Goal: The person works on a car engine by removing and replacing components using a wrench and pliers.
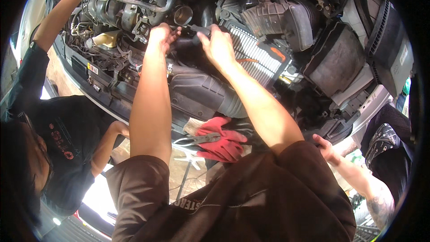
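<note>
Both my arms reach over an open engine bay. My left hand (163, 36) is closed, its fingers curled together just below a round open metal throttle body (182, 15); what they pinch is too small to tell. My right hand (218, 47) is wrapped round a dark, handle-like object (200, 32), whose narrower end points toward my left fingers. Its exact kind is unclear. Right of that hand lies a pleated white air filter (248, 47) with an orange edge. Below my hands sits a black plastic air duct (197, 89).
Red work gloves (221, 141) and pliers (197, 140) lie on the front edge of the bay. A ribbed intake hose (268, 20) and a black airbox cover (338, 58) are at right. One co-worker's arm (67, 11) reaches in from the left; another's hand (326, 148) rests at right.
</note>
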Demonstrator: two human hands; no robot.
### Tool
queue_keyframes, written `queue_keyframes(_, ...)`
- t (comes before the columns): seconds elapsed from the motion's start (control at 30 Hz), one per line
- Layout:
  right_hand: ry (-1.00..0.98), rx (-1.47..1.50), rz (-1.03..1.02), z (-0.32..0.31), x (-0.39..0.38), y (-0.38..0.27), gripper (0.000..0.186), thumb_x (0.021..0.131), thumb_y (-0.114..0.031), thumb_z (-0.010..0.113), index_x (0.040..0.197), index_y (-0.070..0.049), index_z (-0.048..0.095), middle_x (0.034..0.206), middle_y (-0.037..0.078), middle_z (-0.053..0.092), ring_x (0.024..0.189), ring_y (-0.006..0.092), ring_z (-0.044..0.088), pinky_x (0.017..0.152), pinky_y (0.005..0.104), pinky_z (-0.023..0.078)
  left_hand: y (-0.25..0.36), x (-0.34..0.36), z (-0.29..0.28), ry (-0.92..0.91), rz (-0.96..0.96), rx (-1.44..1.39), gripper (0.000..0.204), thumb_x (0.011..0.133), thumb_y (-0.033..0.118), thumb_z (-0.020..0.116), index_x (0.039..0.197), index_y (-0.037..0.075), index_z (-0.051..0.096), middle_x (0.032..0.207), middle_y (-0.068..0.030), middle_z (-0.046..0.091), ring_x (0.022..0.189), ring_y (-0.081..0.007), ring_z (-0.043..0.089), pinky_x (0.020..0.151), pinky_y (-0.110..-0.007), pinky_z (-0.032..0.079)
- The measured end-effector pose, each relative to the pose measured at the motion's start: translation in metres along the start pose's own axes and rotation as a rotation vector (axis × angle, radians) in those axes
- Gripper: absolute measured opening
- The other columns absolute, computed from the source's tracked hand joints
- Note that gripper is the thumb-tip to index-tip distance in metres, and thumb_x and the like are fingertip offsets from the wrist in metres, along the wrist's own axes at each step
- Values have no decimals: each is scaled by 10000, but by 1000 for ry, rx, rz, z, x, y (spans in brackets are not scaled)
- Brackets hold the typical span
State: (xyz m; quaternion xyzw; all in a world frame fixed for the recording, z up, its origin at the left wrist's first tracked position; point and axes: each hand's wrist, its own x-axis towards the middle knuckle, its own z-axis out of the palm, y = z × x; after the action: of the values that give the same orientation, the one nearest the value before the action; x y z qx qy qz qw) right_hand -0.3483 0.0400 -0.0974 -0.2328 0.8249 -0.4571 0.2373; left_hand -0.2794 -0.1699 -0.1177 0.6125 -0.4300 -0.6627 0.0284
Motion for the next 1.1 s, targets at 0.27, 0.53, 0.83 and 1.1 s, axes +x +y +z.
queue_keyframes(0.27, -26, -51, 68, 0, 3, 5, 575, 1025, -476, 617, 1002, 97, 663, 874, 334, 713, 943, 494, 714, 831, 527, 561, 3, -3, 1, -17, 3, 0, 146, 1002, -29, 371, 1063, -113, 474, 970, -190, 564, 834, -295, 714, 622, -383, 635)
queue_keyframes(0.53, -48, -49, 51, 1, 2, 3, 577, 996, -468, 660, 1099, 100, 679, 943, 356, 713, 971, 511, 709, 908, 523, 555, 2, -2, 1, -8, -19, 1, 144, 990, -32, 373, 1040, -110, 485, 956, -184, 577, 818, -279, 715, 605, -375, 642)
queue_keyframes(0.83, -145, -193, -23, 6, 7, 11, 586, 963, -413, 712, 1230, 98, 608, 997, 320, 734, 978, 468, 732, 902, 519, 576, -2, -1, -4, 3, 13, -34, 156, 1021, 22, 399, 994, -86, 508, 957, -184, 582, 796, -289, 707, 609, -380, 635)
queue_keyframes(1.1, -112, -166, -79, 3, 3, -3, 497, 956, -299, 739, 1257, 59, 570, 1069, 314, 718, 1005, 460, 719, 917, 527, 563, -1, -4, 0, 23, 0, -55, 185, 1035, 44, 410, 927, -67, 510, 911, -160, 551, 799, -291, 706, 612, -381, 632)
